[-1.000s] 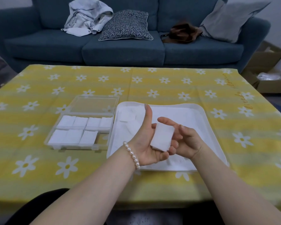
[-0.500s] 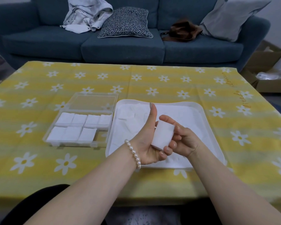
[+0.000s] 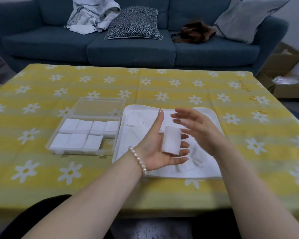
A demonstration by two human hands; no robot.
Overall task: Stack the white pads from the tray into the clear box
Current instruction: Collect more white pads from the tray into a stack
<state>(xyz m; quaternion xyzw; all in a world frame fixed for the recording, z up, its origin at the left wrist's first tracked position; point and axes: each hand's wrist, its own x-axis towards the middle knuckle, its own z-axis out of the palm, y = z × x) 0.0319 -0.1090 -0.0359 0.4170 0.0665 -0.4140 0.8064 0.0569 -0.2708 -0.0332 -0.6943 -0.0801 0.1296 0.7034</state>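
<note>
A small stack of white pads lies across the fingers of the left hand, which is held flat with the palm up and the thumb sticking up, so the hand carries the stack and does not squeeze it. The right hand is just beside it with its fingers spread and loose, holding nothing; it looks blurry. Both hands are up above the white tray, which sits near the middle of the worktop, a bit toward the right edge. More pads lie in the tray, but they are hard to tell apart from the white bottom. The clear box is just to the left of the tray, with its lid lying open on the far side. The back row of the box looks full, and the front row has three piles with an open gap at its right end, next to the tray. I think the step now is getting this stack ready to go in. The next move likely calls for carrying the stack left, over the tray's rim and the box's low wall, and setting it flat into that gap. The way there looks open, and there is plenty of bare cloth all around.
</note>
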